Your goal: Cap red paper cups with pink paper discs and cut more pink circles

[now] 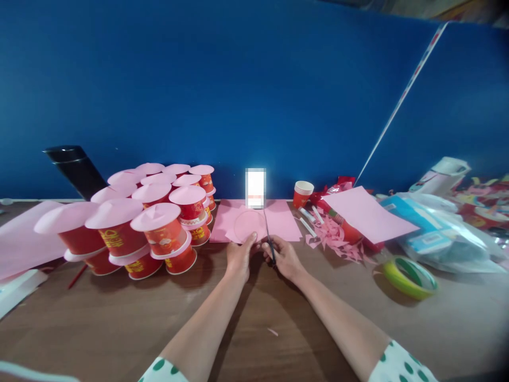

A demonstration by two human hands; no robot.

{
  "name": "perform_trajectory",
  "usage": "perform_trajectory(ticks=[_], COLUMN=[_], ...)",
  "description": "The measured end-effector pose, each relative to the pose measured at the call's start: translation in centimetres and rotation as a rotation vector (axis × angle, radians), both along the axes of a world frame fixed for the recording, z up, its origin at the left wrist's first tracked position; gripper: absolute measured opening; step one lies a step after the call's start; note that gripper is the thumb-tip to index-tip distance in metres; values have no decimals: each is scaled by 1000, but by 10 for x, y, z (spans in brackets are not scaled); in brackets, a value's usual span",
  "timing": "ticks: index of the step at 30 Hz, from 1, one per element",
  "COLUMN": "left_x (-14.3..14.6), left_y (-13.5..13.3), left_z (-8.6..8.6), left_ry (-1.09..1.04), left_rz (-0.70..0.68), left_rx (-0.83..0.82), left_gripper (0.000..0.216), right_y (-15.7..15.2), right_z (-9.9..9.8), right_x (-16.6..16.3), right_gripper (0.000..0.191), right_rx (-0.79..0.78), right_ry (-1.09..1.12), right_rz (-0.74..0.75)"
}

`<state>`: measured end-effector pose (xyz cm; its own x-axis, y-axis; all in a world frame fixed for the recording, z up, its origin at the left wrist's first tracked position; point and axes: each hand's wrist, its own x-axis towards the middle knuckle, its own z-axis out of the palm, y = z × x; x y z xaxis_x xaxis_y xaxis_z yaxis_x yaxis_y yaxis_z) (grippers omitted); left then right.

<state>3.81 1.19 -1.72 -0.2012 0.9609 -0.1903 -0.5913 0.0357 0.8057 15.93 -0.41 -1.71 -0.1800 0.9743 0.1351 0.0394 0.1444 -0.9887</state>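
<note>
My left hand [240,260] pinches the lower edge of a piece of pink paper [247,225], its thumb lying on top. A round outline is drawn on that paper. In my right hand [284,260] is a pair of dark scissors [272,249], fingers closed round the handles. The blades point away from me along the right side of the piece, close to the drawn circle; whether they are apart I cannot tell. Beneath and behind lie larger pink sheets [284,220] on the table.
Stacked red paper cups [161,239] topped with pink paper discs stand at left, before a black flask [75,170]. On the right are pink scraps [332,236], markers [308,226], white-rimmed cups [303,194], yellow-green tape [409,278] and plastic packaging [445,228]. A blue wall [238,95] rises behind.
</note>
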Motion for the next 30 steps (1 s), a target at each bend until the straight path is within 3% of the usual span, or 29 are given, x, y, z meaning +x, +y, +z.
perform_trajectory(ticks=[13,30], left_x=[1,0], left_y=[-1,2], left_z=[4,-5], left_ry=[10,49], left_rz=[20,9], left_rx=[-1,-21], left_gripper=[33,39], right_y=[0,2], right_z=[-2,-4], right_x=[1,3], right_gripper=[28,30], right_rx=[17,-10], right_ry=[0,20], right_rz=[13,-1])
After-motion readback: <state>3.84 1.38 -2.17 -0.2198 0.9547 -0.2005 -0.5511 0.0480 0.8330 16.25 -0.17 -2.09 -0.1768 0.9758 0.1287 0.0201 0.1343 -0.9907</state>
